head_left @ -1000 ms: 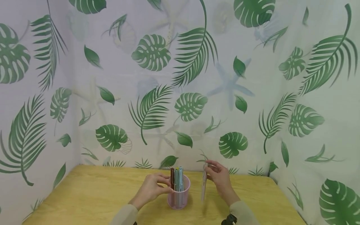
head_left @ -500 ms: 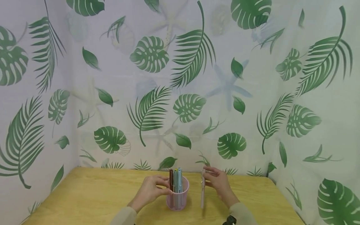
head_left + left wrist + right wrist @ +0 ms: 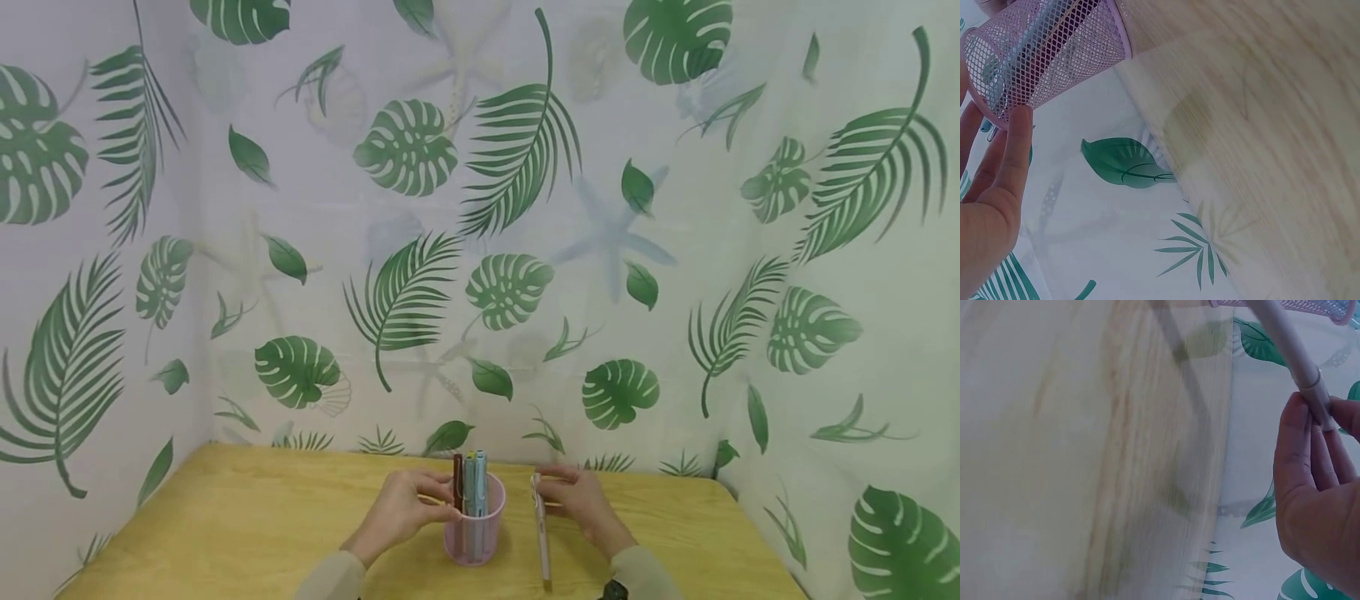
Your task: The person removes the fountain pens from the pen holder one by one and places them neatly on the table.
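Observation:
A pink mesh pen cup (image 3: 474,552) stands on the table, holding a dark brown pen (image 3: 458,483), a teal pen (image 3: 470,487) and a light blue pen (image 3: 482,483). My left hand (image 3: 401,510) holds the cup at its rim from the left, thumb in front; the left wrist view shows fingertips (image 3: 1019,134) against the mesh. To the right of the cup, my right hand (image 3: 587,507) pinches a pale pinkish-white pen (image 3: 542,537) by its upper, clipped end. The pen slants, its lower end close over the table and toward me.
The wood-patterned table (image 3: 300,500) reaches back to a white curtain (image 3: 525,375) printed with green leaves. Curtain also hangs along the left and right sides. A dark watch (image 3: 615,590) sits at the right wrist.
My right hand has come down with the pen, whose lower end now reaches nearer to me and the table. The left hand and cup have stayed in place.

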Available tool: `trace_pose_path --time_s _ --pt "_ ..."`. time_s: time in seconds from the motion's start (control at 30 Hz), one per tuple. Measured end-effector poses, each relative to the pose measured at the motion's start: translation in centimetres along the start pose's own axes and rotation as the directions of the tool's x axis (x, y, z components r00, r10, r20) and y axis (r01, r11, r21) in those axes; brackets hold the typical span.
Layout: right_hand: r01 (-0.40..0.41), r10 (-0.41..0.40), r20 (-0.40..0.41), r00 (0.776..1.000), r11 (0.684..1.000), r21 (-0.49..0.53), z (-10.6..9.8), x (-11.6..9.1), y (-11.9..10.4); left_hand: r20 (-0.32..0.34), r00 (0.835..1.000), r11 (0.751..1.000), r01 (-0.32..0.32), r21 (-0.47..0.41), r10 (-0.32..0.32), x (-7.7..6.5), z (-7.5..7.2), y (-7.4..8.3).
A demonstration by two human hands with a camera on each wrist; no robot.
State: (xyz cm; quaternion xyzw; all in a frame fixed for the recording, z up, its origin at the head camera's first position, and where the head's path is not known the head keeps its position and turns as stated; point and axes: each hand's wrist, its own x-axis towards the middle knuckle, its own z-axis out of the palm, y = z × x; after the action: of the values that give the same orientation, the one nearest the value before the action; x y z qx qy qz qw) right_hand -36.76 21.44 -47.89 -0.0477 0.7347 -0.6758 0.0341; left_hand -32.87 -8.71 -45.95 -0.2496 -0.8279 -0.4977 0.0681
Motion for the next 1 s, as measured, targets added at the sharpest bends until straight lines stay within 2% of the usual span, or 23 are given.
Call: trace_pose_path --time_s 0.3,0.67,1.0 --pt "-0.072 0.075 0.081 0.994 0.997 -0.040 -0.1 -0.5 0.6 0.005 1.000 1.000 -0.002 0.000 0.002 0.1 0.0 -0.1" --pt "-0.052 0.067 0.072 0.995 0.979 -0.197 0.5 0.0 1.9 0.010 1.000 1.000 0.008 0.006 -0.008 0.2 0.0 -0.2" --pt "-0.104 0.127 0.051 0.991 0.941 -0.323 1.3 0.3 1.9 0.001 1.000 1.000 -0.002 0.027 0.002 0.3 0.1 -0.5"
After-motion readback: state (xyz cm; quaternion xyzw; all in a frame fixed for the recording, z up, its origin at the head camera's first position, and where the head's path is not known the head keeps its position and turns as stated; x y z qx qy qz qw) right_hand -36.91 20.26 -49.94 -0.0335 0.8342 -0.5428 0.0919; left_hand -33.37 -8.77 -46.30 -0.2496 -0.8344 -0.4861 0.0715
